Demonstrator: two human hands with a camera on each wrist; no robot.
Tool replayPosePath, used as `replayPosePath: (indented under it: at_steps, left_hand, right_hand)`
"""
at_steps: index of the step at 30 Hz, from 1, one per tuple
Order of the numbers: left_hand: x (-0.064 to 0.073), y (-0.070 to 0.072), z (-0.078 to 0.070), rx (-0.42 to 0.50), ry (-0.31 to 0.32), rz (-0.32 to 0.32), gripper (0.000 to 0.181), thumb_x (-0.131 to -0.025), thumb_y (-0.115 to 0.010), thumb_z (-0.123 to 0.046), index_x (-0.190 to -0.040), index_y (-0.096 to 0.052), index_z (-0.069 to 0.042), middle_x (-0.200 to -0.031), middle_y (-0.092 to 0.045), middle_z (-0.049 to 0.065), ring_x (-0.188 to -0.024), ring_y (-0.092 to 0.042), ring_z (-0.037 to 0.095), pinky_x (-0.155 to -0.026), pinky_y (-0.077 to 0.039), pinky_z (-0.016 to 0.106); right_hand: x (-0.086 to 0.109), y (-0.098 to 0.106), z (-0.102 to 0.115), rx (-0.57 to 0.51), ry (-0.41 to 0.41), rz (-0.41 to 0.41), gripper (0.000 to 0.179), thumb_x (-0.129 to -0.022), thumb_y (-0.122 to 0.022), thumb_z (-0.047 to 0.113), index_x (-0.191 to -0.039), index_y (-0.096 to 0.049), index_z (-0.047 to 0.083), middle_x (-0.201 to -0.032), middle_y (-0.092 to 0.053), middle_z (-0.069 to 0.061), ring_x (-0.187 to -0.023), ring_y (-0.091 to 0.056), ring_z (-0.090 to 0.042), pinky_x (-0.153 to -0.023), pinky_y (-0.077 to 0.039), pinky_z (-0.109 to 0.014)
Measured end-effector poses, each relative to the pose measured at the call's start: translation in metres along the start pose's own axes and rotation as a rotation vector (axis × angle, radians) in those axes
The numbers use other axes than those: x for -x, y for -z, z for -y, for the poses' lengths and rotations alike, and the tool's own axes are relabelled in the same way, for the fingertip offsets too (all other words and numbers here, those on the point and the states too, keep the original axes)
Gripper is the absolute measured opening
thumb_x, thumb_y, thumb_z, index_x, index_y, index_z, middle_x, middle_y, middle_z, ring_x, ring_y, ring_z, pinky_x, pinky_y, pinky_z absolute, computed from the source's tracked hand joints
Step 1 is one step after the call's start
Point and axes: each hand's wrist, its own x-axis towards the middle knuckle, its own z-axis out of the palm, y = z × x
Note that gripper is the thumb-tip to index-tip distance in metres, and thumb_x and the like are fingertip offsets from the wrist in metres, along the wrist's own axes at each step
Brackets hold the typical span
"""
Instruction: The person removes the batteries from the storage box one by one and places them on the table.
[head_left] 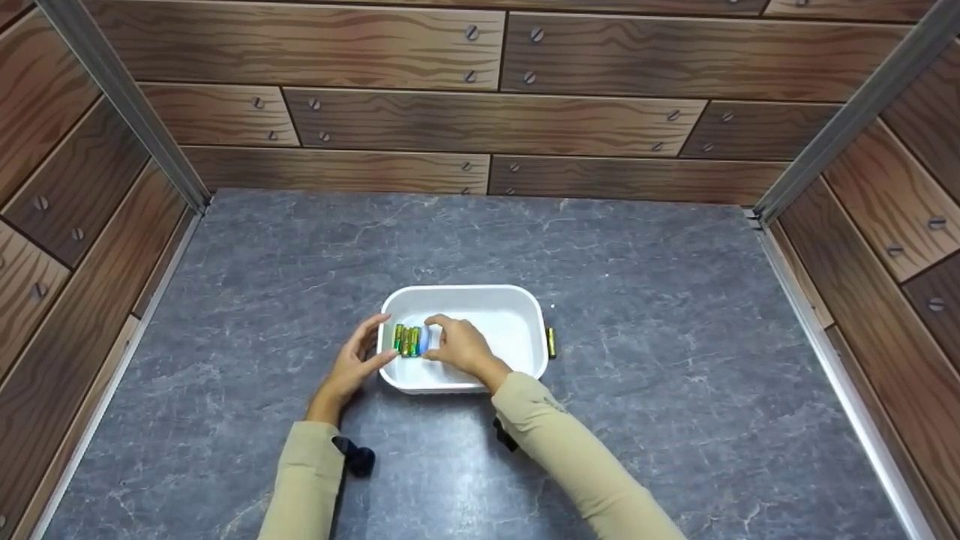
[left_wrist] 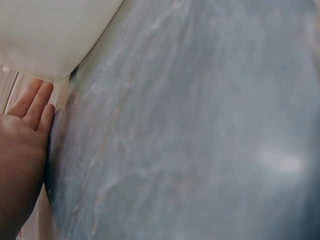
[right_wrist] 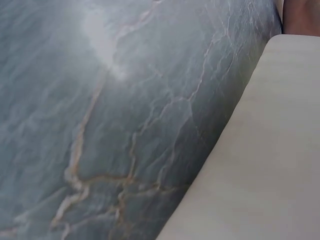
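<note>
Inside a white plastic tub [head_left: 495, 300], several green-and-gold cylindrical batteries [head_left: 407, 340] stand side by side near the left wall. Against their right side is a small translucent blue piece [head_left: 424, 340], whose exact kind is unclear. My right hand [head_left: 461, 345] reaches over the front rim and pinches this blue piece between thumb and fingertips. At the tub's left end, my left hand [head_left: 356, 364] touches the rim, its thumb tip close to the batteries. The left wrist view shows straight fingers [left_wrist: 37, 102] against the tub's outer side.
One more battery [head_left: 552, 343] lies on the grey marbled table [head_left: 675, 360], just outside the tub's right wall. Wood-patterned panels [head_left: 420, 116] with metal corner posts enclose the back and sides. A black wrist camera [head_left: 358, 457] sits by the left sleeve.
</note>
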Motion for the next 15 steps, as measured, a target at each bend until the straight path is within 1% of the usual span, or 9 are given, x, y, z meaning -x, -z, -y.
replayPosePath:
  at_steps: [3, 6, 9, 11, 15]
  left_hand:
    - [0.0004, 0.0008, 0.0001, -0.005, -0.001, -0.001, 0.064, -0.086, -0.065, 0.002, -0.144, -0.038, -0.002, -0.151, -0.040, 0.021, -0.142, -0.036, 0.035, -0.119, -0.027, 0.047]
    - [0.0005, 0.0007, -0.0002, -0.001, -0.004, -0.003, 0.064, -0.086, -0.065, 0.003, -0.144, -0.038, -0.002, -0.149, -0.042, 0.023, -0.140, -0.038, 0.035, -0.117, -0.031, 0.042]
    - [0.0007, 0.0000, -0.0008, 0.004, -0.006, -0.005, 0.065, -0.086, -0.065, 0.003, -0.145, -0.038, -0.001, -0.149, -0.043, 0.023, -0.139, -0.039, 0.035, -0.115, -0.032, 0.038]
    - [0.0009, -0.0004, -0.0009, 0.005, -0.009, -0.003, 0.065, -0.086, -0.065, 0.004, -0.145, -0.038, -0.001, -0.148, -0.043, 0.023, -0.139, -0.039, 0.035, -0.115, -0.032, 0.039]
    - [0.0005, -0.0007, -0.0002, 0.006, -0.015, 0.010, 0.065, -0.087, -0.065, 0.002, -0.145, -0.037, -0.001, -0.150, -0.040, 0.024, -0.141, -0.037, 0.038, -0.117, -0.029, 0.046]
  right_hand:
    - [-0.0036, -0.0030, 0.0011, 0.011, -0.017, 0.010, 0.060, -0.076, -0.081, 0.022, -0.130, -0.059, 0.009, -0.085, -0.069, -0.011, -0.068, -0.049, -0.010, -0.059, -0.038, -0.021]
    - [-0.0054, -0.0056, 0.0015, 0.031, -0.036, 0.034, 0.064, -0.075, -0.081, 0.023, -0.133, -0.057, 0.010, -0.088, -0.070, -0.011, -0.070, -0.051, -0.011, -0.061, -0.041, -0.023]
    - [-0.0062, -0.0077, 0.0011, 0.040, -0.048, 0.054, 0.066, -0.076, -0.082, 0.024, -0.134, -0.055, 0.010, -0.090, -0.071, -0.011, -0.072, -0.053, -0.012, -0.064, -0.043, -0.025]
    - [-0.0066, -0.0085, 0.0007, 0.042, -0.053, 0.058, 0.066, -0.076, -0.081, 0.024, -0.134, -0.055, 0.009, -0.091, -0.071, -0.011, -0.073, -0.053, -0.013, -0.066, -0.045, -0.026]
    - [-0.0064, -0.0092, -0.0001, 0.051, -0.061, 0.052, 0.063, -0.076, -0.081, 0.022, -0.133, -0.056, 0.009, -0.095, -0.071, -0.013, -0.078, -0.058, -0.018, -0.072, -0.050, -0.031]
